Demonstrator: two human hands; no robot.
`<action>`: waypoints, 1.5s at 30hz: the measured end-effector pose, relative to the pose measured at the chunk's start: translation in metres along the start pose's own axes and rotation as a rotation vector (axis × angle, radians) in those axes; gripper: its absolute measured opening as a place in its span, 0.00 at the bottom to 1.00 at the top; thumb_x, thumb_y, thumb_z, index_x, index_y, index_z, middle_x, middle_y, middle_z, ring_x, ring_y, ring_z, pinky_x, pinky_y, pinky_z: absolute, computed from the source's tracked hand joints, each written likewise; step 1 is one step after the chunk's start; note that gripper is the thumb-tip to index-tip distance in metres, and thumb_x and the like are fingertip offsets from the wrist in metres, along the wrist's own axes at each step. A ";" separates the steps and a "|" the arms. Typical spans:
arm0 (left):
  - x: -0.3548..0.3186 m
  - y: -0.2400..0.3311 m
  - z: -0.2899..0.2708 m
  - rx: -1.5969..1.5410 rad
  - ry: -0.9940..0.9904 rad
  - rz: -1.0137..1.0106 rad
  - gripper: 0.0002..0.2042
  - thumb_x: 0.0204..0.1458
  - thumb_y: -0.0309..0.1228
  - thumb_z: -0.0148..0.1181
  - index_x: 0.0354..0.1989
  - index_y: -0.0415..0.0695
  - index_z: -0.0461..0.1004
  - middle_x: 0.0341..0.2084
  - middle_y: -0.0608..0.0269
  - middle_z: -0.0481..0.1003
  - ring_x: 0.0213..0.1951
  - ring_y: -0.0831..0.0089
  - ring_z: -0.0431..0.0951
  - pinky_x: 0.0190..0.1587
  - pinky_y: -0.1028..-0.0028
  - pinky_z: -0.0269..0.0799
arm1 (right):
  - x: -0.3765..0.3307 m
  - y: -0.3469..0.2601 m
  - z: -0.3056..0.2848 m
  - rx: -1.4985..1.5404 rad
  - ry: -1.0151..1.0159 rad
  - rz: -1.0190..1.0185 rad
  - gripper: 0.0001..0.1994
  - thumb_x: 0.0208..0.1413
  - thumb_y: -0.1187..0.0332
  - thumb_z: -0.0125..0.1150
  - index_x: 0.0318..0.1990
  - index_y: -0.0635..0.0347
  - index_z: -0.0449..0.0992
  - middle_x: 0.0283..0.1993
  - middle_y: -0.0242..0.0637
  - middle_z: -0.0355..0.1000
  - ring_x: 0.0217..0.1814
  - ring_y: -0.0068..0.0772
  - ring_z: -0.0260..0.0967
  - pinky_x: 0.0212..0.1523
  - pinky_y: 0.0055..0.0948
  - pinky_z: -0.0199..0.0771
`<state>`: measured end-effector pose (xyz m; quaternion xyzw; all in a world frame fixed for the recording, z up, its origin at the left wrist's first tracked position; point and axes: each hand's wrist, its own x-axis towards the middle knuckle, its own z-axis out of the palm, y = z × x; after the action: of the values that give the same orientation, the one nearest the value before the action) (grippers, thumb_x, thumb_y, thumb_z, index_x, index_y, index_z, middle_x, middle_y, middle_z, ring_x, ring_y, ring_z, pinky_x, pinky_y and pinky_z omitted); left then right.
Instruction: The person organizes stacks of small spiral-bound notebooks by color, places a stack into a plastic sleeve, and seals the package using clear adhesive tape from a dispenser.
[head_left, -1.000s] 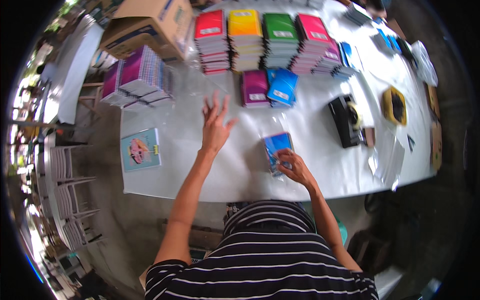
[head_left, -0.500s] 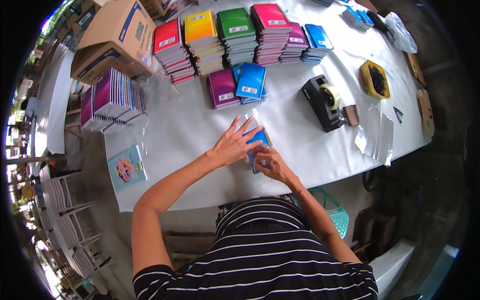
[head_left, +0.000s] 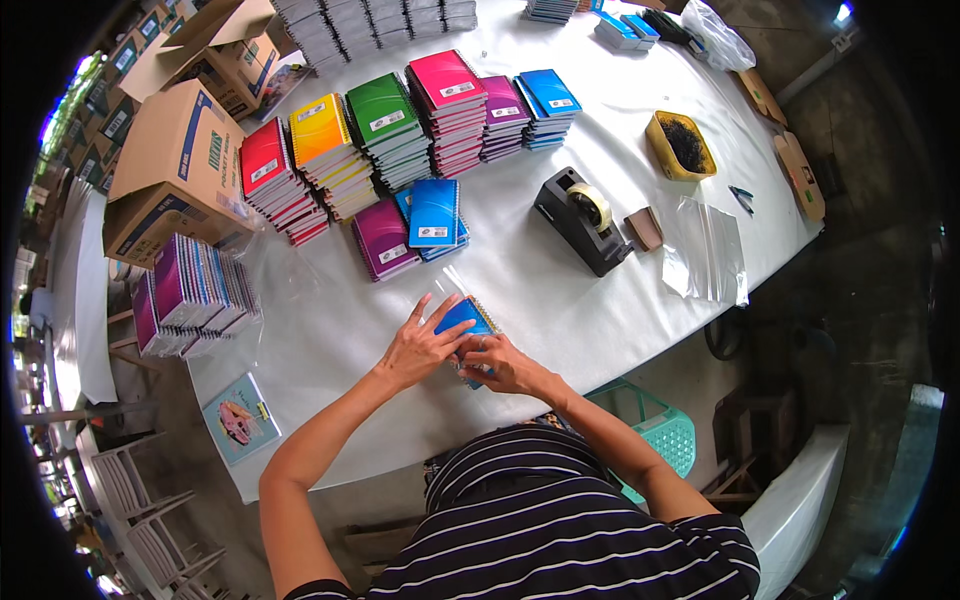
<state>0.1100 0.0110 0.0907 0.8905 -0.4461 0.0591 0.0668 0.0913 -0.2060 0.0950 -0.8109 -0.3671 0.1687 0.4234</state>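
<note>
A blue spiral notebook [head_left: 465, 318] is lying near the near edge of the white table [head_left: 560, 290], partly covered by both hands, with a clear plastic sleeve [head_left: 452, 283] showing around its far end. The left hand [head_left: 420, 345] is resting on it with fingers spread and nearly flat, pressing on its left side rather than gripping. The right hand [head_left: 500, 365] is curling its fingers around the notebook's near right corner, pinching it loosely. Just beyond, a purple notebook pile [head_left: 382, 238] and a blue notebook pile [head_left: 434, 214] are sitting side by side. Farther off, stacks of red, yellow, green, pink, purple and blue notebooks [head_left: 400, 125] are lining up in a row. To the right, a black tape dispenser [head_left: 582, 218] is standing beside clear plastic bags [head_left: 708, 250]. At the far left, a cardboard box [head_left: 175, 165] is sitting above bagged notebooks [head_left: 190, 295].
</note>
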 end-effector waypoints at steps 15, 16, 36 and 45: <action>-0.007 0.010 0.019 0.109 0.174 -0.094 0.22 0.44 0.36 0.60 0.53 0.58 0.75 0.62 0.75 0.65 0.69 0.55 0.53 0.69 0.43 0.34 | -0.011 0.029 -0.023 -0.373 -0.138 -0.134 0.34 0.37 0.88 0.50 0.52 0.43 0.77 0.63 0.21 0.67 0.69 0.24 0.56 0.70 0.52 0.39; -0.005 0.010 0.019 0.081 0.168 -0.102 0.22 0.44 0.36 0.60 0.53 0.58 0.75 0.62 0.75 0.65 0.69 0.55 0.53 0.69 0.43 0.33 | -0.010 0.030 -0.024 -0.376 -0.157 -0.126 0.33 0.36 0.88 0.50 0.52 0.43 0.77 0.63 0.21 0.67 0.69 0.24 0.56 0.70 0.52 0.39; 0.012 0.013 0.016 0.080 0.252 -0.148 0.23 0.43 0.41 0.61 0.52 0.59 0.76 0.63 0.76 0.63 0.69 0.54 0.52 0.68 0.41 0.34 | -0.014 0.046 -0.054 -0.504 -0.181 -0.108 0.37 0.38 0.90 0.51 0.53 0.35 0.76 0.61 0.22 0.66 0.66 0.26 0.59 0.69 0.54 0.44; 0.023 0.007 0.022 0.018 0.193 -0.136 0.20 0.45 0.40 0.61 0.50 0.60 0.77 0.64 0.76 0.63 0.70 0.57 0.50 0.68 0.41 0.33 | -0.004 0.027 -0.048 -0.574 -0.228 -0.103 0.36 0.37 0.88 0.51 0.54 0.35 0.76 0.57 0.25 0.66 0.66 0.30 0.58 0.69 0.56 0.45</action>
<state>0.1192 -0.0152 0.0731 0.9094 -0.3758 0.1438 0.1054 0.1290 -0.2458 0.1004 -0.8535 -0.4853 0.1265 0.1413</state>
